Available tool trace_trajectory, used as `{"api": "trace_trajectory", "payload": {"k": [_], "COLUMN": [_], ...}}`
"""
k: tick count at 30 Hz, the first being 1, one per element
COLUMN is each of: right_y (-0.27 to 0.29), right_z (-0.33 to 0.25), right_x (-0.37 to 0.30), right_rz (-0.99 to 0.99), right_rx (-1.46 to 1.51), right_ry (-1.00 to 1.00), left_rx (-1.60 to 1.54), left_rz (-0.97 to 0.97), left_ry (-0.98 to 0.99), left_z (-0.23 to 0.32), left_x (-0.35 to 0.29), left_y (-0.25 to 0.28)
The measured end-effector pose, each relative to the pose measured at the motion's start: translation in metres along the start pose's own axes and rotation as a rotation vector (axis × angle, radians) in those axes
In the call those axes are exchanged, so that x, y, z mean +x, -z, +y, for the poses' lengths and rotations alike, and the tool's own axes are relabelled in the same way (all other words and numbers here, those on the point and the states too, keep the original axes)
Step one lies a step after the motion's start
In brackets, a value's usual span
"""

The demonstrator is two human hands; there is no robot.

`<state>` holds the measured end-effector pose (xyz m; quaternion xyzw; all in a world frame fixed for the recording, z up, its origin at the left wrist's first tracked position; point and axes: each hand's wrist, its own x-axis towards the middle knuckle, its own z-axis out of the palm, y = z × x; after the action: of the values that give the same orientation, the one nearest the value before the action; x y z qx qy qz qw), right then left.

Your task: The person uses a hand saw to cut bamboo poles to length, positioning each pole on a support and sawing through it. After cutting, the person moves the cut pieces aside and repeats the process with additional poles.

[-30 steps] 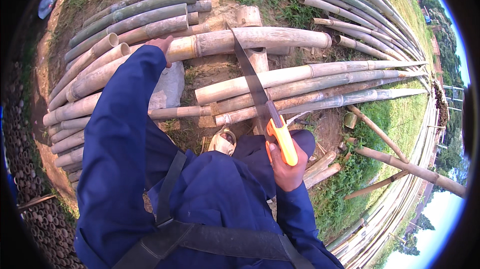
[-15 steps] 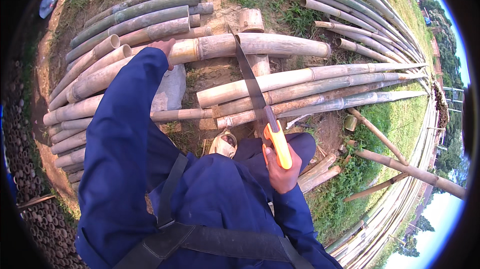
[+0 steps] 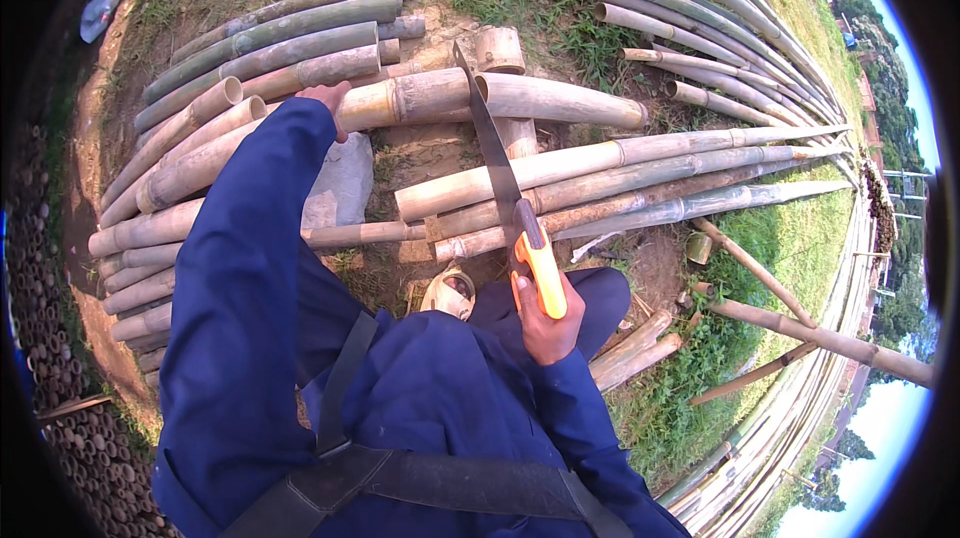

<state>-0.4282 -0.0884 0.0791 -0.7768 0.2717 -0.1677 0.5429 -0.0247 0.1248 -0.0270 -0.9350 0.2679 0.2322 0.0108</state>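
Gripping the orange handle, the right hand (image 3: 545, 323) is closed round a saw (image 3: 497, 163), its blade laid across a thick bamboo pole (image 3: 560, 98). That pole rests on others, raised off the ground; the left hand (image 3: 328, 98) presses it steady.

Hand saw (image 3: 505, 188): long dark blade, orange grip at the 5 o'clock end, tip toward 11 o'clock, blade set into a cut across the thick bamboo pole (image 3: 500, 98). Pole: pale tan, jointed, lying roughly 9-to-3 o'clock, propped on a short upright bamboo stump (image 3: 517, 136).
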Motion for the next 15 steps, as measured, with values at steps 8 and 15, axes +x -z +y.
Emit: {"api": "trace_trajectory", "payload": {"k": [8, 15], "right_y": [-0.054, -0.009], "right_z": [0.001, -0.04], "right_x": [0.077, 0.037], "right_rz": [0.037, 0.09], "right_rx": [0.085, 0.206], "right_ry": [0.144, 0.091], "left_rx": [-0.005, 0.024], "left_rz": [0.183, 0.104], "left_ry": [-0.078, -0.117], "left_z": [0.004, 0.028], "left_x": [-0.008, -0.033], "left_y": [0.009, 0.016]}}
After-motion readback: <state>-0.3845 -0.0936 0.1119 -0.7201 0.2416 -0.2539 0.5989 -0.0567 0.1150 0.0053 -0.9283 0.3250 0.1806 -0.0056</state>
